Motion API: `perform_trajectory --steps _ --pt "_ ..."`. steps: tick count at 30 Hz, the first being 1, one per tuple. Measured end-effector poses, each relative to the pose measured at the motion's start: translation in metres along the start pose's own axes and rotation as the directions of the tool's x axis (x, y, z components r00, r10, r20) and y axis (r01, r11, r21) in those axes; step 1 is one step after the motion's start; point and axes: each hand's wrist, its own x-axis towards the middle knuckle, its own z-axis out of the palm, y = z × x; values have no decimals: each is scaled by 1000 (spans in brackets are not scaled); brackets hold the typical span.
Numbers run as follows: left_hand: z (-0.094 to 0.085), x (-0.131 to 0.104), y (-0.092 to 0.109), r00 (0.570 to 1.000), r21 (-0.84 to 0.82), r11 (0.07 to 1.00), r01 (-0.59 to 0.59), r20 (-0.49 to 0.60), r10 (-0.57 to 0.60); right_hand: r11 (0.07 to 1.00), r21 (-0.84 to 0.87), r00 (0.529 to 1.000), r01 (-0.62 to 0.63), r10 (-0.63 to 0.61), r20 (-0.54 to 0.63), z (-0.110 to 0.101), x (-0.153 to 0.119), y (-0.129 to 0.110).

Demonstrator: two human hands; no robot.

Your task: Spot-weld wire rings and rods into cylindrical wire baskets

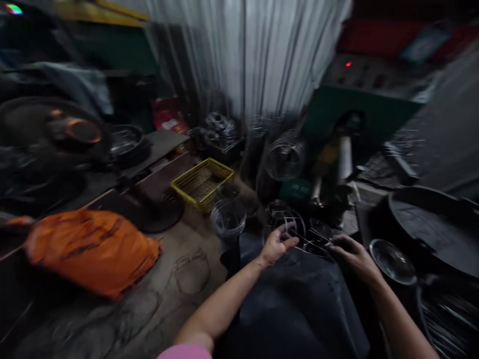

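My left hand [279,244] is closed around the edge of a round wire frame [291,222] with thin cross wires, above my dark apron [299,294]. To its right, my right hand [352,252] pinches the end of a thin straight wire [312,240], which slants toward the frame. Dim light and blur hide the exact contact of the fingertips. Just beyond both hands stands a machine [337,164] with a green panel and metal arms. More wire rings [279,205] show dimly behind the frame.
A stack of wire rings [228,218] and a yellow basket [202,183] stand left of the machine. An orange bag [93,249] lies farther left, near a fan [75,129]. At right are a large black tub [396,209] and a round shiny container [392,259].
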Motion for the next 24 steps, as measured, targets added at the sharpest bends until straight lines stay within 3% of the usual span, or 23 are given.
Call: perform_trajectory --steps 4,10,15,20,24 --pt "4 8 2 999 46 999 -29 -28 30 995 96 999 36 -34 -21 -1 3 -1" --pt "14 15 5 992 41 998 -42 122 37 996 2 996 88 -87 -21 -7 10 17" --pt "22 25 7 992 16 1000 -22 125 20 989 46 978 140 -132 -159 -15 14 32" --pt "28 41 3 996 30 999 13 93 -15 987 13 964 162 -155 -218 -26 23 45" --pt "34 53 -5 991 120 992 -45 127 29 976 -23 934 216 -213 -286 -29 37 55"
